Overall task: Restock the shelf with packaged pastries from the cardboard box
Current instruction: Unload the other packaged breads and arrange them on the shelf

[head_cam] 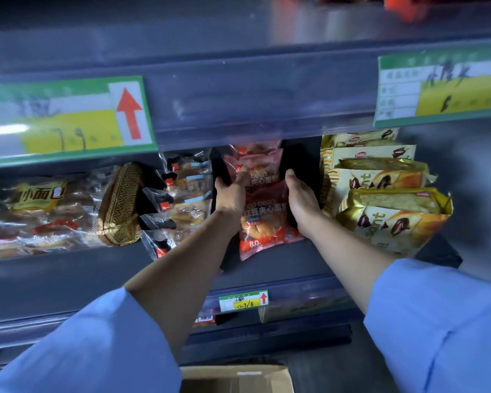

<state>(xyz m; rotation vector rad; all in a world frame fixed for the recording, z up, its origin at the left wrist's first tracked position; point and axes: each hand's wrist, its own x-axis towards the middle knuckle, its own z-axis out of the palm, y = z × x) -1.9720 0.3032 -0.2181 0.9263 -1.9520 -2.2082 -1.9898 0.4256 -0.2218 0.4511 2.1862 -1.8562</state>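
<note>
A row of pink red-bean pastry packs (264, 219) lies on the dark shelf (281, 262), stacked from front to back. My left hand (230, 195) rests against the left side of the row, its thumb lying over a pack. On the row's right side, my right hand (300, 198) presses with straight fingers. Both forearms reach up from blue sleeves. The open cardboard box (238, 378) sits below at the bottom edge; its inside is not visible.
Clear packs of small breads (182, 205) stand left of the pink row, with a gold patterned pack (121, 205) and bagged buns (40, 211) further left. Gold croissant bags (386, 199) fill the right. The shelf above overhangs with price tags (68, 117).
</note>
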